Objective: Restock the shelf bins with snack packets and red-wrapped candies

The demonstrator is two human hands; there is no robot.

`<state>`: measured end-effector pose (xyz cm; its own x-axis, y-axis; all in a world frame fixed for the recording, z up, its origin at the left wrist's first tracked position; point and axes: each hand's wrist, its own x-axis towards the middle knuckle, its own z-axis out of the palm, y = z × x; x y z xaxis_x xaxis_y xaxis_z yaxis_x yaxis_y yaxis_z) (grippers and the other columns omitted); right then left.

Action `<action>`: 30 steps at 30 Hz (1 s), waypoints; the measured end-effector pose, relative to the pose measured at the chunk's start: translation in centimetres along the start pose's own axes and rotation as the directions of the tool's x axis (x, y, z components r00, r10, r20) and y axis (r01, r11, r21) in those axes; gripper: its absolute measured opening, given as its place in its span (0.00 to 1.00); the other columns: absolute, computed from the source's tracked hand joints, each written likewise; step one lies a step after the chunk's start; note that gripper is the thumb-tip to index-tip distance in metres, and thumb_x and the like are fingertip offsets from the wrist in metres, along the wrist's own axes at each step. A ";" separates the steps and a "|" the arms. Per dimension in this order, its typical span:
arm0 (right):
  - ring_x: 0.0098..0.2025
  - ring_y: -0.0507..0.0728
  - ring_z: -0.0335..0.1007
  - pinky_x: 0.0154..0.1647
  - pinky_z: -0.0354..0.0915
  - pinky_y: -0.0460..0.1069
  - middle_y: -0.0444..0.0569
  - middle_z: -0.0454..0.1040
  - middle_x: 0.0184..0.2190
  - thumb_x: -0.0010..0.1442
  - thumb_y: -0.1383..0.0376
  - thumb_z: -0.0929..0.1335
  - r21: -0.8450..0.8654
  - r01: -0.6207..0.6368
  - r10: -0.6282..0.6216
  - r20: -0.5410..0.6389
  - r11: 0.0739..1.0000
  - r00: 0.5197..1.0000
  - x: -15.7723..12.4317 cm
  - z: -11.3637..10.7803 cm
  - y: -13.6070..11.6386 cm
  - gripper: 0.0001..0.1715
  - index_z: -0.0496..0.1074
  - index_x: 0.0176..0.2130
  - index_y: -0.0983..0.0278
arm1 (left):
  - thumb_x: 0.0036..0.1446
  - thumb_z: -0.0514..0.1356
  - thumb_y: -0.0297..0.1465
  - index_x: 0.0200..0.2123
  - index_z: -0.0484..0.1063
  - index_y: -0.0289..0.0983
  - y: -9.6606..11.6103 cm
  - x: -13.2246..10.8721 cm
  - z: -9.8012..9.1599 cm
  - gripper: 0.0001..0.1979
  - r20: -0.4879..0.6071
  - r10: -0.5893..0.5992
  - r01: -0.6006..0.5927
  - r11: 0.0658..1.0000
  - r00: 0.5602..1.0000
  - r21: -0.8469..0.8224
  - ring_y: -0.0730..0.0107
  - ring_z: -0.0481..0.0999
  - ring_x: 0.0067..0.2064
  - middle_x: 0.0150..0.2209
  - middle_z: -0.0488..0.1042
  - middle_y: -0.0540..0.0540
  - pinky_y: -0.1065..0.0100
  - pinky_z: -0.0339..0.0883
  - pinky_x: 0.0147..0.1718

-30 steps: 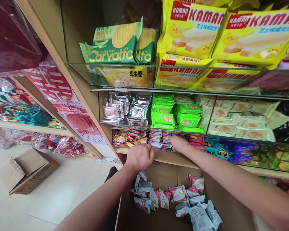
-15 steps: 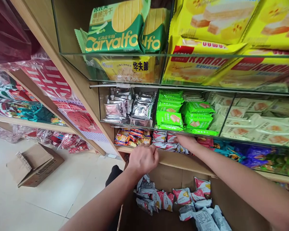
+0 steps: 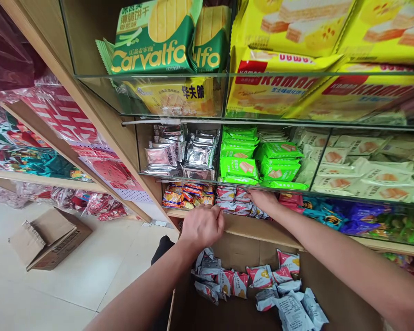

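Note:
My left hand (image 3: 203, 225) is closed in a fist at the left end of a cardboard flap (image 3: 262, 230), in front of the lower shelf. What its fingers hold, if anything, is hidden. My right hand (image 3: 263, 201) reaches under the glass into the lower shelf, at pink-and-white snack packets (image 3: 234, 201) set in rows. Its fingertips are out of sight, so a held packet cannot be made out. Below both arms stands a big open cardboard box (image 3: 227, 317), with more loose pink-and-white packets (image 3: 260, 277) and silvery-backed ones inside.
Orange snack packets (image 3: 183, 196) lie left of the rows; teal packets (image 3: 326, 212) lie to the right. Above, glass-fronted shelves hold green packets (image 3: 239, 168) and large yellow wafer packs (image 3: 279, 87). On the floor at left sits a smaller cardboard box (image 3: 60, 246).
The view has shifted slightly, so the shelves appear a little further left. My left hand stays closed in the same place, and my right hand remains at the pink-and-white packets.

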<state>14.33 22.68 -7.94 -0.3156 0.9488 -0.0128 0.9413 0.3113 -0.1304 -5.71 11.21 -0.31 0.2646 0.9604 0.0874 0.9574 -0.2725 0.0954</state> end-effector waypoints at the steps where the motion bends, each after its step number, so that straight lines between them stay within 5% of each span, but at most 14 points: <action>1: 0.46 0.61 0.63 0.48 0.54 0.52 0.55 0.71 0.41 0.56 0.61 0.61 -0.027 0.023 -0.022 0.016 0.999 1.000 -0.1 0.0 -0.1 0.14 0.70 0.37 0.65 | 0.57 0.41 0.35 0.28 0.68 0.37 0.0 0.0 -0.1 0.19 0.010 -0.011 0.012 1.000 1.000 -0.010 0.64 0.70 0.33 0.29 0.72 0.44 0.66 0.58 0.30; 8: 0.43 0.61 0.65 0.43 0.58 0.51 0.56 0.70 0.41 0.55 0.58 0.61 -0.067 0.031 -0.025 0.099 0.997 0.995 0.1 -1.0 0.0 0.20 0.67 0.44 0.66 | 0.57 0.40 0.35 0.29 0.70 0.37 -0.1 0.0 0.0 0.20 0.010 -0.017 0.017 1.000 1.000 -0.002 0.63 0.71 0.33 0.29 0.72 0.43 0.65 0.58 0.30; 11: 0.39 0.59 0.67 0.39 0.61 0.50 0.54 0.71 0.37 0.53 0.57 0.63 0.037 0.067 -0.071 0.134 0.997 0.988 -3.1 -3.1 -0.6 0.18 0.68 0.40 0.66 | 0.57 0.40 0.36 0.28 0.69 0.37 -0.3 0.0 0.3 0.20 -0.014 -0.002 0.002 0.999 1.000 0.032 0.63 0.71 0.33 0.29 0.72 0.44 0.66 0.58 0.29; 13: 0.38 0.57 0.66 0.38 0.60 0.49 0.53 0.70 0.35 0.55 0.59 0.62 0.118 0.173 -0.172 -0.015 0.978 0.985 -7.3 -4.7 -1.8 0.14 0.69 0.37 0.66 | 0.57 0.40 0.35 0.28 0.69 0.38 -0.3 0.0 0.4 0.19 -0.023 0.004 -0.003 0.999 1.000 0.045 0.64 0.71 0.33 0.29 0.72 0.44 0.66 0.58 0.29; 16: 0.36 0.55 0.63 0.39 0.58 0.50 0.51 0.69 0.31 0.58 0.65 0.59 0.130 0.382 -0.315 -0.361 0.915 0.878 -14.8 -5.0 -4.5 0.11 0.68 0.32 0.65 | 0.57 0.41 0.35 0.28 0.69 0.37 -0.2 0.1 0.3 0.19 -0.031 -0.001 0.002 0.998 1.000 0.055 0.64 0.71 0.33 0.30 0.72 0.44 0.67 0.58 0.29; 18: 0.32 0.54 0.63 0.37 0.58 0.50 0.48 0.68 0.27 0.58 0.66 0.59 0.132 0.510 -0.453 -0.311 0.850 0.835 -18.5 -2.7 -6.0 0.11 0.68 0.29 0.64 | 0.57 0.40 0.36 0.28 0.69 0.38 -0.1 0.2 0.2 0.19 -0.032 -0.007 0.009 0.998 0.999 0.063 0.64 0.71 0.33 0.30 0.72 0.45 0.67 0.58 0.29; 19: 0.33 0.54 0.63 0.37 0.58 0.50 0.48 0.69 0.27 0.58 0.67 0.59 0.137 0.497 -0.470 -0.187 0.857 0.863 -19.6 -0.9 -6.5 0.11 0.69 0.29 0.63 | 0.57 0.40 0.36 0.29 0.69 0.38 -0.1 0.2 0.1 0.19 -0.029 -0.010 0.011 0.998 1.000 0.066 0.64 0.71 0.33 0.30 0.73 0.45 0.67 0.58 0.29; 22: 0.46 0.60 0.62 0.43 0.57 0.53 0.56 0.68 0.42 0.56 0.68 0.60 0.063 0.141 -0.150 0.167 0.988 0.974 -19.9 5.7 -6.6 0.13 0.69 0.41 0.66 | 0.57 0.40 0.36 0.29 0.69 0.37 0.0 0.0 0.0 0.20 -0.009 -0.017 0.018 0.997 1.000 0.078 0.64 0.71 0.35 0.31 0.73 0.44 0.67 0.59 0.30; 24: 0.51 0.67 0.56 0.45 0.55 0.56 0.63 0.59 0.52 0.52 0.68 0.64 -0.063 -0.086 0.103 0.344 0.994 0.933 -18.8 9.2 -6.2 0.24 0.64 0.49 0.69 | 0.58 0.40 0.36 0.30 0.69 0.37 0.1 -0.2 -0.1 0.20 -0.007 -0.013 0.013 0.996 1.000 0.086 0.64 0.71 0.35 0.32 0.73 0.44 0.67 0.59 0.31; 27: 0.49 0.67 0.59 0.44 0.54 0.57 0.64 0.57 0.54 0.54 0.73 0.59 -0.151 -0.163 0.207 0.347 0.975 0.915 -17.8 11.8 -5.9 0.23 0.63 0.50 0.69 | 0.58 0.39 0.36 0.30 0.69 0.37 0.2 -0.4 -0.3 0.20 -0.009 -0.016 0.017 0.996 1.000 0.088 0.63 0.71 0.36 0.33 0.73 0.43 0.66 0.59 0.31; 30: 0.46 0.64 0.62 0.43 0.54 0.56 0.63 0.61 0.50 0.55 0.76 0.54 -0.149 -0.221 0.255 0.273 0.964 0.928 -17.9 12.0 -6.3 0.24 0.65 0.48 0.68 | 0.58 0.40 0.36 0.30 0.69 0.37 0.4 -0.5 -0.4 0.20 0.000 -0.038 0.038 0.997 0.999 0.072 0.63 0.71 0.36 0.34 0.73 0.43 0.66 0.59 0.31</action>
<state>12.58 3.14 -18.80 -0.0856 0.9451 -0.3155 0.9948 0.0984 0.0250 -5.53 10.57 0.11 0.2281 0.9700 0.0838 0.9725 -0.2311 0.0275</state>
